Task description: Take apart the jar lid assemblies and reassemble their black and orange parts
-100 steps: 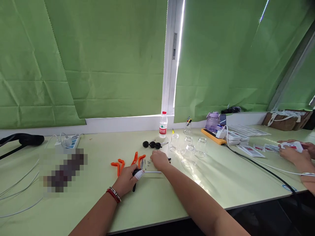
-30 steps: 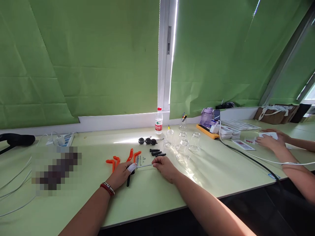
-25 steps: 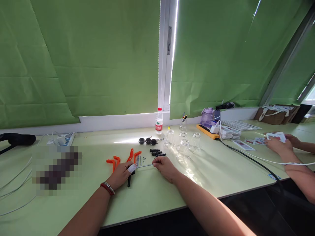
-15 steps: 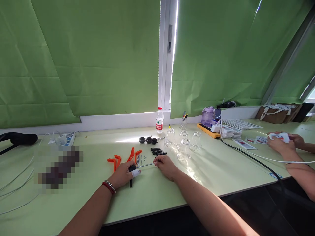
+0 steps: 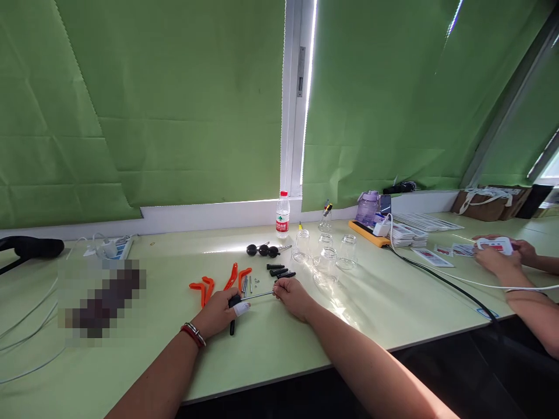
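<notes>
My left hand [image 5: 220, 312], with a bandaged fingertip and a red bracelet at the wrist, is closed round a black-handled tool [image 5: 232, 317]. A thin metal rod [image 5: 257, 295] runs from it toward my right hand [image 5: 292, 295], which pinches the rod's far end. Both hands rest on the pale green table [image 5: 271, 349]. Just beyond them lie orange plastic pieces [image 5: 218, 284], several small screws [image 5: 253, 283] and black ribbed plugs [image 5: 279, 270]. What sits between my right fingertips is too small to see.
Black round knobs [image 5: 262, 250], a water bottle [image 5: 282, 215] and several clear glass jars [image 5: 325, 253] stand behind. A black cable [image 5: 441, 282] crosses the table on the right, where another person's hands [image 5: 498, 256] handle cards. A power strip [image 5: 111, 249] and white cables lie on the left.
My right hand pulled back from the black plugs to the rod's end. My left hand has rolled slightly, showing the black handle. The other person's hands shifted over their cards.
</notes>
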A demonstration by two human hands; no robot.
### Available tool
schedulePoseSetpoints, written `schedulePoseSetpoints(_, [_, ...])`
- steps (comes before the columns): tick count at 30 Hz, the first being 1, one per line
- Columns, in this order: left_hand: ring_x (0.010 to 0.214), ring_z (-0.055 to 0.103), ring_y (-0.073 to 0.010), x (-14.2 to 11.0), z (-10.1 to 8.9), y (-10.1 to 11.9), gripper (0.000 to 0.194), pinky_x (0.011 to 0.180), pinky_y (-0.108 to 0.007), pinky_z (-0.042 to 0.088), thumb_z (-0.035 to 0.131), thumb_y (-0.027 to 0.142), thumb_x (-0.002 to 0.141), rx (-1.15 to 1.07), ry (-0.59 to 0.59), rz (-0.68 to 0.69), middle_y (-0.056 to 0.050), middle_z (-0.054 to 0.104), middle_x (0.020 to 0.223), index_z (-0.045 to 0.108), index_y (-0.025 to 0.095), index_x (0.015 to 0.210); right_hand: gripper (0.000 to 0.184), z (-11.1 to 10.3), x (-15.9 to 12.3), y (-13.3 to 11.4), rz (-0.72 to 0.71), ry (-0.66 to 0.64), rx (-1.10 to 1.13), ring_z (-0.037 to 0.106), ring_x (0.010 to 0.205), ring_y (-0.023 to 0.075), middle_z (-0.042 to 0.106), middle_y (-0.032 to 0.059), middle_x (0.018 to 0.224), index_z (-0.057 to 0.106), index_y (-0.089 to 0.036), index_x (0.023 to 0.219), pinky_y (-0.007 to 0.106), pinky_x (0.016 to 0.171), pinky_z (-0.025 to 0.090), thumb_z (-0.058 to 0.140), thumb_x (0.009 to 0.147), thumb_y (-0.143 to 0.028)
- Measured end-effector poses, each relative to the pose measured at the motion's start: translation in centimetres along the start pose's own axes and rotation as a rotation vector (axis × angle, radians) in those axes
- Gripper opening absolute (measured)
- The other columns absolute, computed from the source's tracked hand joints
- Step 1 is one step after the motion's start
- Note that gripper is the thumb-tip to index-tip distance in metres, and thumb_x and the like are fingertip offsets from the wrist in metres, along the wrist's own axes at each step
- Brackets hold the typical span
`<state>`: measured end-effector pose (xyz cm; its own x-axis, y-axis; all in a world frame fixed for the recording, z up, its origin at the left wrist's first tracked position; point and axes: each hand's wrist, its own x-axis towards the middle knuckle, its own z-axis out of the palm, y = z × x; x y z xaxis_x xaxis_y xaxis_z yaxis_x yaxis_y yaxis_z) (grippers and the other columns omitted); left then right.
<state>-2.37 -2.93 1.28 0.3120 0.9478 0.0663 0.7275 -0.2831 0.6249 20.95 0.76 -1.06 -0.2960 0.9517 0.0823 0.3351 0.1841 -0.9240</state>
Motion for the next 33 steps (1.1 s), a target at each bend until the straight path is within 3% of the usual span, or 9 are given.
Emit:
schedulePoseSetpoints(8, [0.062, 0.043, -0.0157, 0.17, 0.04, -0.26, 0.033, 0.056, -0.023, 0.032, 0.050, 0.053, 0.079, -0.003, 0.009, 0.001, 0.001, 0.046, 0.067, 0.054, 0.020, 0.078, 0.028, 0.13, 0.02, -0.01, -0.010, -0.041, -0.004, 0.039, 0.055, 0.0109, 0.048, -0.0026, 0.060, 0.044, -0.019, 0.060, 0.025, 0.059, 0.035, 0.046, 0.085, -0.031])
schedulePoseSetpoints(17, [0.062, 0.042, -0.0149, -0.06, -0.07, 0.08, 0.032, 0.056, -0.023, 0.032, 0.050, 0.051, 0.079, -0.032, -0.006, 0.004, 0.001, 0.046, 0.067, 0.053, 0.019, 0.080, 0.040, 0.03, 0.00, 0.02, -0.065, -0.041, -0.136, 0.033, 0.051, 0.0108, 0.037, -0.0039, 0.053, 0.048, -0.018, 0.058, 0.025, 0.054, 0.029, 0.038, 0.091, -0.039])
schedulePoseSetpoints(26, [0.062, 0.041, -0.0142, -0.03, -0.02, 0.01, 0.029, 0.055, -0.022, 0.031, 0.050, 0.049, 0.079, -0.022, -0.012, -0.003, 0.002, 0.045, 0.067, 0.053, 0.019, 0.080, 0.033, 0.20, 0.15, 0.21, -0.052, -0.019, -0.035, 0.043, 0.059, 0.0116, 0.052, -0.0011, 0.065, 0.046, -0.019, 0.065, 0.024, 0.060, 0.036, 0.045, 0.089, -0.041])
schedulePoseSetpoints(33, [0.061, 0.039, -0.0141, 0.04, -0.05, 0.00, 0.027, 0.055, -0.023, 0.030, 0.051, 0.047, 0.080, -0.024, -0.021, 0.005, 0.002, 0.044, 0.066, 0.053, 0.020, 0.082, 0.043, 0.34, 0.34, 0.38, -0.037, 0.009, -0.136, 0.031, 0.049, 0.0104, 0.036, -0.0042, 0.051, 0.047, -0.019, 0.058, 0.025, 0.051, 0.028, 0.041, 0.090, -0.047])
